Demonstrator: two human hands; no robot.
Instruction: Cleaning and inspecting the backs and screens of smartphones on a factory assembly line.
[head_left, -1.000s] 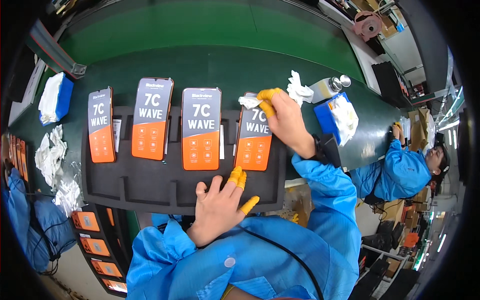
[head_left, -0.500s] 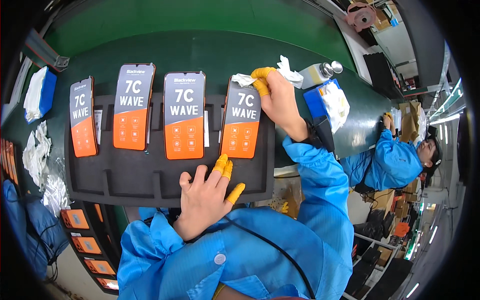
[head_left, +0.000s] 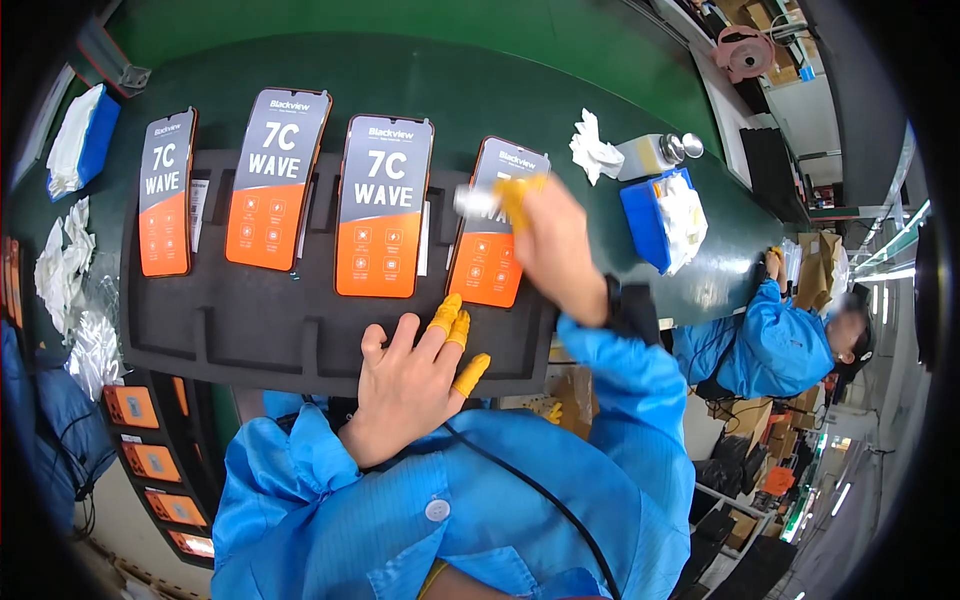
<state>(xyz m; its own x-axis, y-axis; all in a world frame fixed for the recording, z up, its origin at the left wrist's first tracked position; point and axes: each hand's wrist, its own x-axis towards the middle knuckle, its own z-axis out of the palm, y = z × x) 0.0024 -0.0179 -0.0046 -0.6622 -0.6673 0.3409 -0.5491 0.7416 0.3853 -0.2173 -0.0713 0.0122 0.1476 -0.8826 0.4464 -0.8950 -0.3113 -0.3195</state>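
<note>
Four smartphones with grey and orange screen films lie on a black foam tray (head_left: 255, 350). Over the rightmost phone (head_left: 484, 272), my right hand (head_left: 562, 245) grips a white wipe (head_left: 473, 201), blurred by motion; it hides part of the phone's upper half. My left hand (head_left: 405, 392) is open, its fingers apart. Yellow finger cots cover several of its fingers, and its fingertips touch or nearly touch that phone's lower edge. To the left lie the third phone (head_left: 378, 250), the second phone (head_left: 264, 225) and the leftmost phone (head_left: 166, 215).
Right of the phones are a crumpled wipe (head_left: 594, 150), a pump bottle (head_left: 645, 157) and a blue box (head_left: 642, 222) of wipes. Another blue box (head_left: 93, 150) and crumpled wipes (head_left: 62, 265) lie left. A rack of orange phones (head_left: 150, 462) stands below. A co-worker (head_left: 770, 345) sits right.
My right hand has moved the wipe from the rightmost phone's top edge down toward its middle. My left hand stays by its lower edge. The whole view has shifted slightly.
</note>
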